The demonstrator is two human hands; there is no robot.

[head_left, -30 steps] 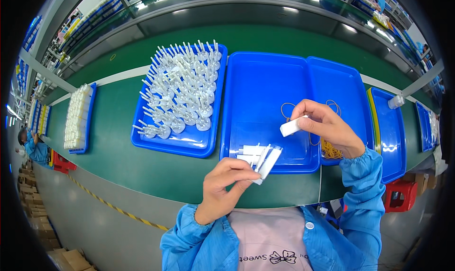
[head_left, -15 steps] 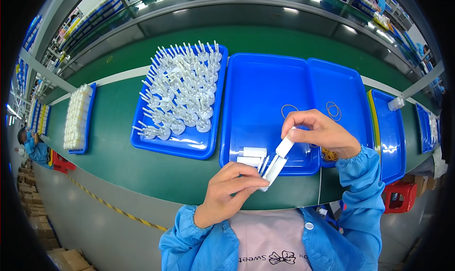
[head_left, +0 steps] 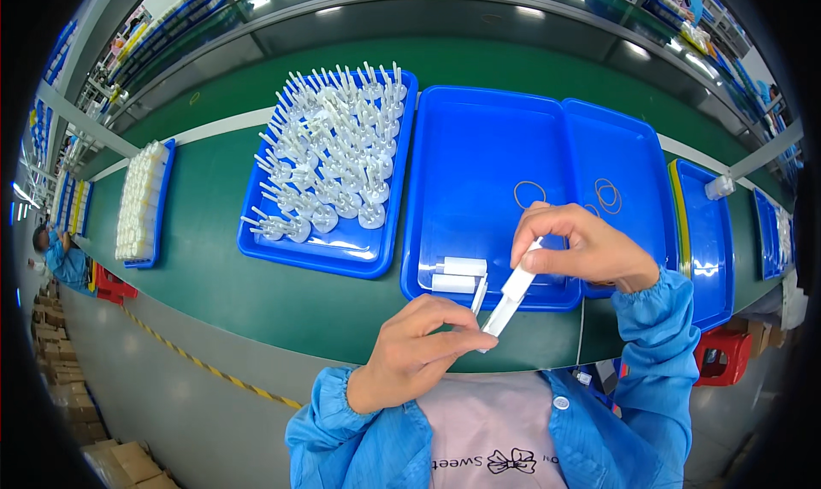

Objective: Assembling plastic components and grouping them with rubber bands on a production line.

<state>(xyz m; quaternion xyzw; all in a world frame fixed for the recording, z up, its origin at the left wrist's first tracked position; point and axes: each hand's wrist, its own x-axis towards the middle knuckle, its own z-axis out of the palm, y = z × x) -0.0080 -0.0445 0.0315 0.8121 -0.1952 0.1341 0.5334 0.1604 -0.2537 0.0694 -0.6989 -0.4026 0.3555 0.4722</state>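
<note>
My left hand (head_left: 412, 352) pinches the lower end of a white plastic part with a trough-like shell (head_left: 500, 318) and thin prongs (head_left: 480, 294) beside it. My right hand (head_left: 586, 245) grips a white cylinder (head_left: 520, 278) by its upper end between thumb and fingers. The cylinder's lower end lies against the upper part of the shell, and both slant the same way. Whether it is fully seated there I cannot tell. Behind my left hand, two white cylinders (head_left: 465, 266) lie in the near left corner of a blue tray (head_left: 492, 164).
Left of that tray, another blue tray (head_left: 342, 264) holds many white round-based parts with upright prongs (head_left: 329, 172). Rubber bands (head_left: 608, 196) lie in the right-hand blue tray (head_left: 629, 142). A tray of white pieces (head_left: 141, 202) stands far left. A person (head_left: 60, 254) sits beyond it.
My right hand has lowered the cylinder along the shell, so less of the trough shows. The prongs look steeper. The view has shifted slightly.
</note>
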